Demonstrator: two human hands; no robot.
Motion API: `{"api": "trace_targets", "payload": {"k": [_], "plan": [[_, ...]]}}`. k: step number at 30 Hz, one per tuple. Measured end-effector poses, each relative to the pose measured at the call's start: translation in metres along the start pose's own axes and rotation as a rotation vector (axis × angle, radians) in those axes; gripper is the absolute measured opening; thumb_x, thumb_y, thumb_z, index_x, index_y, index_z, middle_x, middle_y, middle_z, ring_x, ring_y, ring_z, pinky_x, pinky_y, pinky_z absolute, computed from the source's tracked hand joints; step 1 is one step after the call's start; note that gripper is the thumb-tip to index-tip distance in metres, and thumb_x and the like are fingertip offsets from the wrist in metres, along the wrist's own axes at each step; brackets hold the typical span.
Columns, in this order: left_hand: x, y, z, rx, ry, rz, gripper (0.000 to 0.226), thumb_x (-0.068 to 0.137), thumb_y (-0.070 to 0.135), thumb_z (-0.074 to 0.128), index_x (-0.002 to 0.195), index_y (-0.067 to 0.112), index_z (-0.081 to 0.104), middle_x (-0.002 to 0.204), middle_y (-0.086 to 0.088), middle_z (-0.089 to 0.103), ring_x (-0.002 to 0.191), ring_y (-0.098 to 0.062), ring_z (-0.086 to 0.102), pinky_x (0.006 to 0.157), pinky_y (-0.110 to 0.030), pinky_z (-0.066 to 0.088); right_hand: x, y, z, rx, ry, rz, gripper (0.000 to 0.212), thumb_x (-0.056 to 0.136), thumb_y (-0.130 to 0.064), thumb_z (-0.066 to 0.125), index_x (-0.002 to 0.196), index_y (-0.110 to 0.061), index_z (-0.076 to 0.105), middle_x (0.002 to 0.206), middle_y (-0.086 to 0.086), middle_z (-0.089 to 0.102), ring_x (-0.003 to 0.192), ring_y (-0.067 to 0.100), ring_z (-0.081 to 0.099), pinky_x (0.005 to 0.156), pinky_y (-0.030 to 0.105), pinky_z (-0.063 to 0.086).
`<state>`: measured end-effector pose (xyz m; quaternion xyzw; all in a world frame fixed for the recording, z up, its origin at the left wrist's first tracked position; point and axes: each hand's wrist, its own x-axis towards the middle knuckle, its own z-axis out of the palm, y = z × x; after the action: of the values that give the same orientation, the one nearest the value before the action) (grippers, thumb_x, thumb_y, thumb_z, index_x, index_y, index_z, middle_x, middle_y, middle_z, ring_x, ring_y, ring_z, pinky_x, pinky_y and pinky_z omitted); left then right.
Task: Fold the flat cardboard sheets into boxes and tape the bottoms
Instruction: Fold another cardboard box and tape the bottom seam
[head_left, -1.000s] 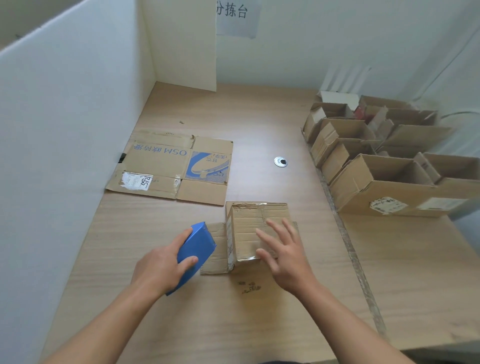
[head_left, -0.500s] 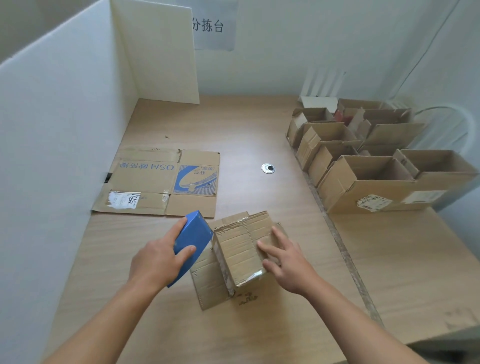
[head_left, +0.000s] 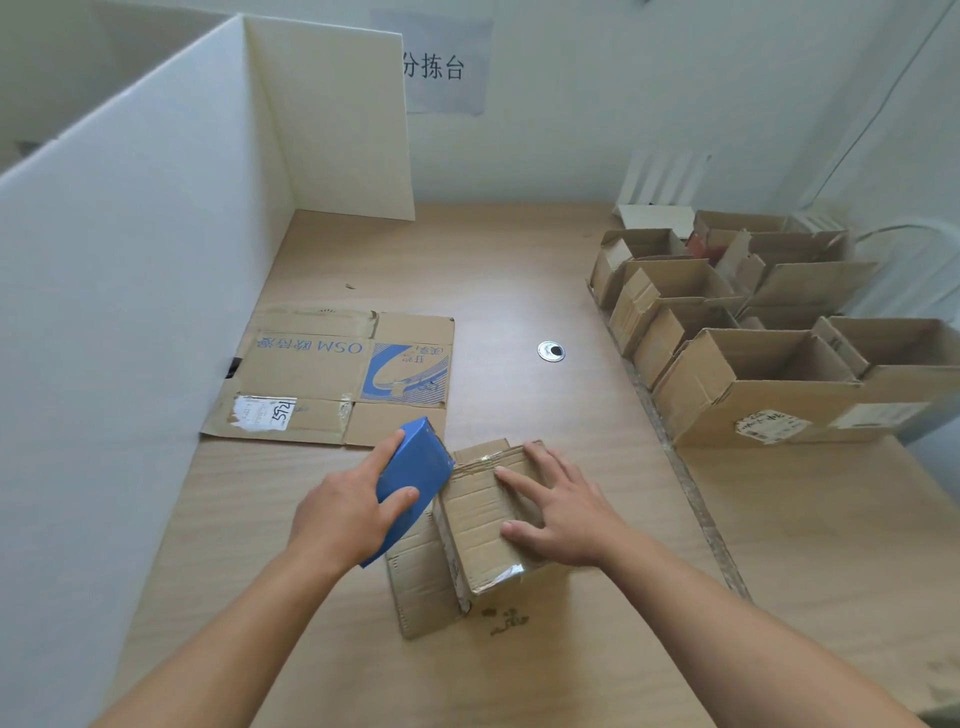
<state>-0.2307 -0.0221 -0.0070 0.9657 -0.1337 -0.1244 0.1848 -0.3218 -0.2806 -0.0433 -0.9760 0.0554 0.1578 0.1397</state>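
Observation:
A small brown cardboard box (head_left: 480, 525) stands bottom-up on the wooden table, turned at an angle, with one loose flap (head_left: 421, 587) lying flat at its left. My right hand (head_left: 558, 506) lies flat on the box's upturned face with fingers spread. My left hand (head_left: 345, 512) grips a blue tape dispenser (head_left: 413, 478), whose front edge touches the box's far left corner. A flat printed cardboard sheet (head_left: 332, 376) lies behind, against the left partition.
Several folded open boxes (head_left: 753, 374) crowd the right side of the table. A white partition (head_left: 130, 291) walls off the left and back left. A round metal cable hole (head_left: 551, 351) sits mid-table. The wall behind carries a paper sign (head_left: 434, 65).
The box has been turned clockwise under my right hand and now sits at an angle. My left hand has brought the blue dispenser up against the box's far corner.

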Motion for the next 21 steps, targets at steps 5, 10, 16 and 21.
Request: {"api": "trace_targets", "payload": {"k": [5,10,16,21], "plan": [[0.003,-0.001,0.002,-0.004,-0.014,0.008,0.066,0.094,0.055,0.051,0.150,0.053,0.016,0.111,0.004,0.064,0.089,-0.017,0.057,0.070,-0.032,0.050,0.023,-0.004,-0.014,-0.008,0.067,0.037,0.072,0.083,-0.076,0.047,0.146,-0.060,0.016,0.141,-0.009,0.023,0.133,0.022,0.020,0.111,0.043,0.023],[0.007,-0.003,0.005,-0.023,-0.020,0.004,0.067,0.093,0.056,0.052,0.149,0.056,0.015,0.113,0.006,0.065,0.093,-0.019,0.061,0.076,-0.035,0.053,0.052,0.008,-0.010,0.254,0.025,-0.026,0.051,0.081,-0.059,0.069,0.126,-0.042,0.055,0.147,-0.006,0.035,0.148,0.023,0.015,0.118,0.046,0.021],[0.010,-0.008,0.009,-0.068,-0.016,-0.011,0.068,0.092,0.055,0.055,0.148,0.059,0.017,0.107,0.006,0.066,0.090,-0.020,0.060,0.074,-0.035,0.052,0.074,0.012,-0.014,0.305,-0.103,-0.025,0.041,0.087,-0.054,0.065,0.126,-0.041,0.061,0.117,-0.004,0.054,0.122,0.022,0.042,0.106,0.044,0.038],[0.013,-0.006,0.010,-0.064,-0.012,0.000,0.068,0.093,0.054,0.054,0.149,0.057,0.015,0.103,0.007,0.065,0.088,-0.019,0.058,0.072,-0.034,0.051,0.084,0.009,-0.013,0.352,-0.089,0.007,0.028,0.094,-0.051,0.057,0.111,-0.035,0.073,0.102,-0.002,0.057,0.107,0.021,0.054,0.097,0.043,0.045]]}}
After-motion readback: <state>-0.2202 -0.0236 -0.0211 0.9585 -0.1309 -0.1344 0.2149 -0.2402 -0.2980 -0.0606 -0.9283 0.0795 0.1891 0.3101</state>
